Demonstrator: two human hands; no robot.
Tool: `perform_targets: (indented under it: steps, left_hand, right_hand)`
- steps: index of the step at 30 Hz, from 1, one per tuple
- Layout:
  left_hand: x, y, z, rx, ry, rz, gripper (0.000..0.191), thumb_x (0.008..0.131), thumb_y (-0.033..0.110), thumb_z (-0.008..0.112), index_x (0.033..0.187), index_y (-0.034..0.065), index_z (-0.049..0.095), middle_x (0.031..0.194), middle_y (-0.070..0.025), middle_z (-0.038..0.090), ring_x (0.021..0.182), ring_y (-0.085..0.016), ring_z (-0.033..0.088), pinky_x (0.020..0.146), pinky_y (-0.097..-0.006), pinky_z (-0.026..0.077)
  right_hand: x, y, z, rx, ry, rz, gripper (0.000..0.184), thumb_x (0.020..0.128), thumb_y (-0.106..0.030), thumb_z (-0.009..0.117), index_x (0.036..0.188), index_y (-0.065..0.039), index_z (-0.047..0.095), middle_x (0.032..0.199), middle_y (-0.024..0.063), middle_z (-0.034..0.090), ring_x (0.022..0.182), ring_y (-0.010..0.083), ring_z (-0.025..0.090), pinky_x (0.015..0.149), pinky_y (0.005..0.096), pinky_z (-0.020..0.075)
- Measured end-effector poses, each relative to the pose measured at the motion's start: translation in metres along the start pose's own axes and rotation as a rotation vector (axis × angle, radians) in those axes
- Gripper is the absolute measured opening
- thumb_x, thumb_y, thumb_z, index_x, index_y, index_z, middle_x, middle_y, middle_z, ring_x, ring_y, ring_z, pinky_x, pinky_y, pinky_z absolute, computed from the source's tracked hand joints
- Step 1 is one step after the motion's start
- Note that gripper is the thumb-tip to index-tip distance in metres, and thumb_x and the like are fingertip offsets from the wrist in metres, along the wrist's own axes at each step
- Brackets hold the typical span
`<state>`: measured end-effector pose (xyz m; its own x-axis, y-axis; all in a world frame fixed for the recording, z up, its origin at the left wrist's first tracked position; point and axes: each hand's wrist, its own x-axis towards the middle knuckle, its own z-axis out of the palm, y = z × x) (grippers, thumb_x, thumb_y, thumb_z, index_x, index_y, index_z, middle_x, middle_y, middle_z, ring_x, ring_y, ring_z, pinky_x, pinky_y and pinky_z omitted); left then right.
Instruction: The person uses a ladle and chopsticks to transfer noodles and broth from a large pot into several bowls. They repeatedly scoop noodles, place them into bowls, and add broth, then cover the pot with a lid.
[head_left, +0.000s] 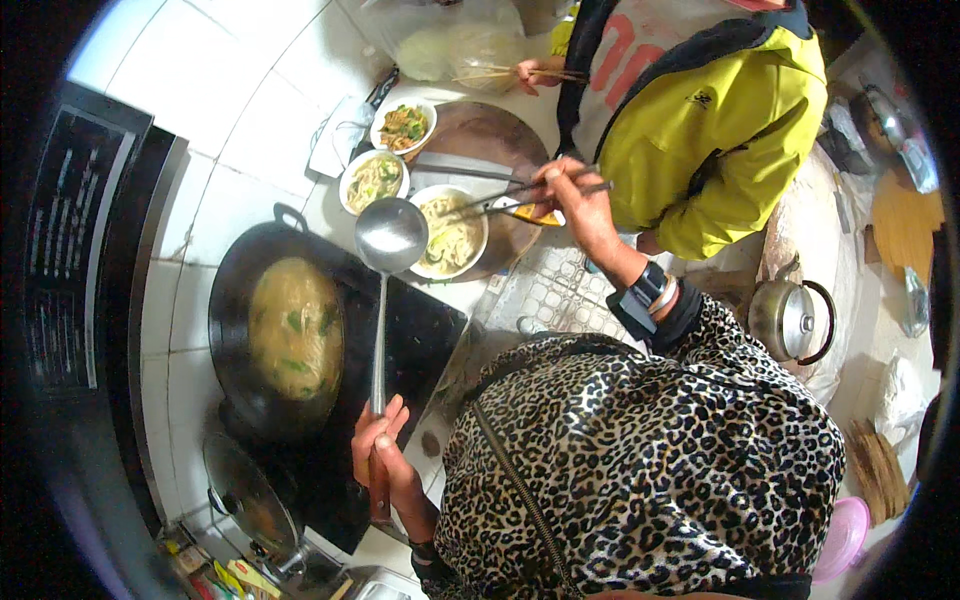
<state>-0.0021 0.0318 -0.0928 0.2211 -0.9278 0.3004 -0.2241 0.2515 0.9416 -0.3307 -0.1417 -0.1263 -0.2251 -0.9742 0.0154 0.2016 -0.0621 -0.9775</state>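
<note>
My left hand (386, 454) grips the wooden handle of a metal ladle (381, 337). The ladle's bowl (390, 234) hangs beside a white bowl of noodles (457, 251) and hides part of its rim. In my right hand (574, 199) are dark chopsticks (495, 196), their tips over those noodles. A second noodle bowl (375, 182) stands behind, next to a bowl of mixed food with greens (405, 126). Left of the ladle, a black wok (225, 315) holds cloudy broth with green leaves (296, 330).
A cleaver (465, 166) lies on a round chopping board (517, 131) by the bowls. Close on the right stands a person in a yellow jacket (712, 150), holding chopsticks (487, 75). A glass lid (251, 487) leans near the wok. A metal kettle (784, 319) is behind me.
</note>
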Motion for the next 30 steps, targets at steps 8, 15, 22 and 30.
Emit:
perform_targets:
  steps: [8, 15, 22, 30]
  left_hand:
    - [-0.012, 0.024, 0.001, 0.065, 0.044, -0.156, 0.024, 0.094, 0.022, 0.046, 0.100, -0.0004, 0.054, 0.107, -0.0262, 0.061, 0.089, -0.030, 0.066, 0.082, -0.0381, 0.054]
    - [-0.023, 0.030, 0.007, 0.071, 0.035, -0.151, 0.021, 0.093, 0.021, 0.051, 0.099, 0.0023, 0.058, 0.105, -0.0240, 0.064, 0.092, -0.029, 0.066, 0.083, -0.0374, 0.053]
    - [-0.034, 0.025, 0.013, -0.063, 0.061, -0.118, 0.018, 0.094, 0.020, 0.054, 0.098, 0.0022, 0.058, 0.118, -0.0260, 0.056, 0.097, -0.034, 0.064, 0.082, -0.0424, 0.055]
    - [-0.034, 0.035, 0.015, -0.009, 0.043, -0.148, 0.021, 0.096, 0.021, 0.049, 0.101, 0.0026, 0.057, 0.120, -0.0259, 0.053, 0.099, -0.033, 0.064, 0.084, -0.0436, 0.055]
  right_hand:
    - [0.095, -0.003, 0.074, 0.009, -0.218, -0.102, 0.025, 0.093, -0.022, 0.052, 0.093, 0.002, 0.059, 0.079, 0.0106, 0.064, 0.063, 0.0174, 0.063, 0.057, 0.0291, 0.0540]
    - [0.161, 0.030, 0.128, -0.605, -0.425, -0.181, 0.026, 0.092, -0.029, 0.048, 0.103, -0.009, 0.060, 0.061, 0.0069, 0.062, 0.051, 0.0185, 0.064, 0.056, 0.0317, 0.0528]
    - [0.177, 0.063, 0.130, -0.515, -0.344, -0.054, 0.031, 0.089, -0.028, 0.050, 0.090, 0.000, 0.063, 0.061, 0.0108, 0.064, 0.054, 0.0209, 0.066, 0.058, 0.0339, 0.0539]
    - [0.182, 0.077, 0.120, -0.360, -0.104, 0.118, 0.033, 0.087, -0.021, 0.050, 0.082, 0.011, 0.060, 0.067, 0.0176, 0.066, 0.055, 0.0251, 0.067, 0.055, 0.0358, 0.0555]
